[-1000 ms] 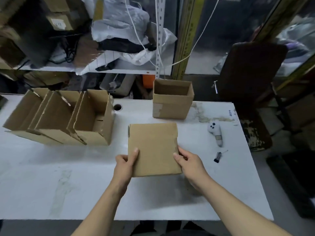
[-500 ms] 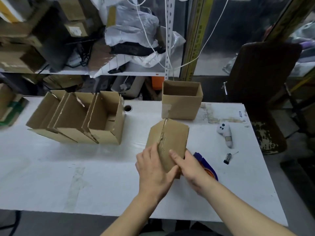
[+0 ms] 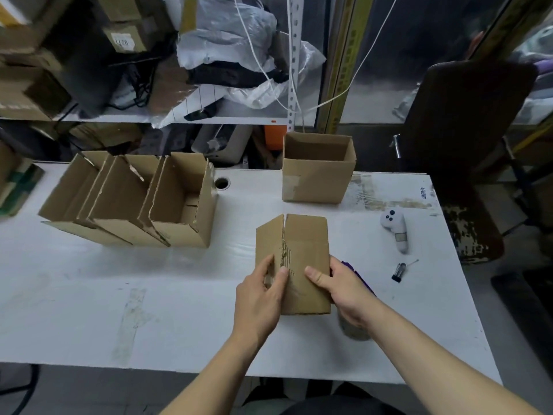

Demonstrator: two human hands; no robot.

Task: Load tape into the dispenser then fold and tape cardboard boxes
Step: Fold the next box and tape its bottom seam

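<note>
A small cardboard box (image 3: 302,250) stands on the white table (image 3: 119,295) in front of me, its two flaps meeting in a ragged seam on the face toward me. My left hand (image 3: 260,298) grips its left side with the thumb on the seam. My right hand (image 3: 344,289) holds its right side, thumb pressed on the right flap. A purple tape dispenser (image 3: 359,277) lies mostly hidden behind my right hand, with its tape roll (image 3: 353,330) showing under my wrist.
Three open boxes (image 3: 131,202) lie on their sides in a row at the left. An upright open box (image 3: 318,169) stands at the back. A white controller (image 3: 395,229) and a small black clip (image 3: 399,271) lie at the right. A dark chair (image 3: 466,139) stands beyond the table's right edge.
A second ago the cardboard was a flat sheet held at its lower corners. It has since been opened into a box, and both hands have closed its flaps together.
</note>
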